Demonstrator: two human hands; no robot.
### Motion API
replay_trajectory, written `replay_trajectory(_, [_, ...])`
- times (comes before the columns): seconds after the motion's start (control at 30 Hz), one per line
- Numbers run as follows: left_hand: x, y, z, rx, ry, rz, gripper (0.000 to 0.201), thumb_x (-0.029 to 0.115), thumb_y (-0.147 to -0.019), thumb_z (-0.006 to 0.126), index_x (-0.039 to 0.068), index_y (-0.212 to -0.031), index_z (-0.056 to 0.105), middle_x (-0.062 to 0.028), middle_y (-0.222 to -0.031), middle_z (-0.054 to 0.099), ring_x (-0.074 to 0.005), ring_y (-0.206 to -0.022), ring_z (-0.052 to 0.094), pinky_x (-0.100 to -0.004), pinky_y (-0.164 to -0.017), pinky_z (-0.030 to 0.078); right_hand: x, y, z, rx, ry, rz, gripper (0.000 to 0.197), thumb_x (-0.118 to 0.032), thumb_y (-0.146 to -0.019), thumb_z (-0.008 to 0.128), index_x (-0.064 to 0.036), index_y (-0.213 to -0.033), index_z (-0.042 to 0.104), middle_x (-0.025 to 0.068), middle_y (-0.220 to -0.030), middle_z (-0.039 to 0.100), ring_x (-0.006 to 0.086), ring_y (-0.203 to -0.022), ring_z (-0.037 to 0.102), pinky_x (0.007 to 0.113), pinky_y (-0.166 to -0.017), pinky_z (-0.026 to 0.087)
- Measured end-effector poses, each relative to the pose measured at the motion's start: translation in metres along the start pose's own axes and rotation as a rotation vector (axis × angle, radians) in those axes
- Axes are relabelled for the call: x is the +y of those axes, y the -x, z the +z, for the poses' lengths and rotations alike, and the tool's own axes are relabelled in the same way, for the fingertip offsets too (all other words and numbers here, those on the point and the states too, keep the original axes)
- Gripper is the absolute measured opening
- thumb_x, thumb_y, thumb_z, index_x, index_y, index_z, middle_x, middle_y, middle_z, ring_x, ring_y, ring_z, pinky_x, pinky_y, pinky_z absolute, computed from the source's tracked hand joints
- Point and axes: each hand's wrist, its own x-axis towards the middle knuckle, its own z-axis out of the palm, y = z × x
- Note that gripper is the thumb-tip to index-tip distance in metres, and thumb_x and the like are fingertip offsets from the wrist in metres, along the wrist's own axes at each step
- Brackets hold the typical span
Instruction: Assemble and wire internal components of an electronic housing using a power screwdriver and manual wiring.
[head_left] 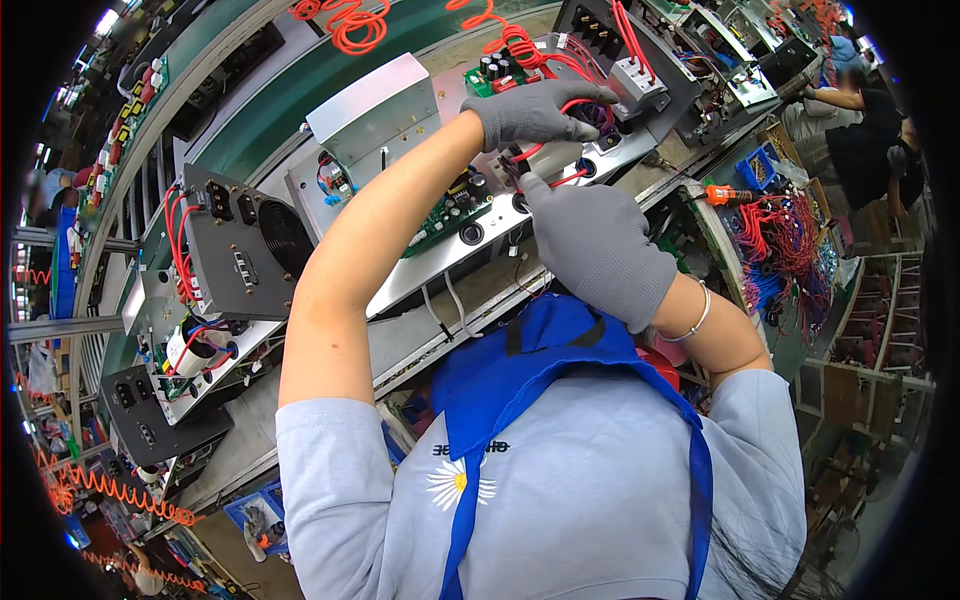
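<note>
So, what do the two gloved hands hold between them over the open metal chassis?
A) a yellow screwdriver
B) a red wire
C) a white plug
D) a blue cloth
B: the left hand and the right hand both pinch a red wire above the metal chassis.

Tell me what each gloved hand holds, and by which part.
Both hands grip red wires near their ends: left hand, right hand, wires.

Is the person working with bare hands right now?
No. Both the left hand and the right hand wear grey knit gloves while handling a red wire over the open metal chassis.
</note>
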Motion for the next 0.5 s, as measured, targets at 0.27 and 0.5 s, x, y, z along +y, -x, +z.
replay_trajectory(0.27, [0.009,0.011,-0.006,0.121,0.033,0.019,0.063,0.036,-0.081,0.072,0.012,-0.136,0.052,-0.0136,-0.138,0.052,-0.026,-0.129,0.048,-0.0353,-0.108,0.037,0.004,0.013,0.062,0.219,-0.213,-0.036,0.065,-0.014,-0.085,0.055,-0.0041,-0.145,0.032,0.0082,-0.07,0.061,0.0267,-0.054,0.062,0.042,-0.046,0.047])
replay_trajectory(0.5, [-0.03,-0.012,0.014,0.105,0.063,0.069,0.066,0.046,-0.074,0.074,0.023,-0.134,0.056,-0.015,-0.131,0.058,-0.0331,-0.12,0.053,-0.0435,-0.101,0.041,0.004,0.021,0.099,0.393,-0.457,-0.096,0.076,-0.002,-0.081,0.051,-0.0198,-0.151,0.027,0.027,-0.095,0.065,0.0438,-0.077,0.061,0.048,-0.067,0.047])
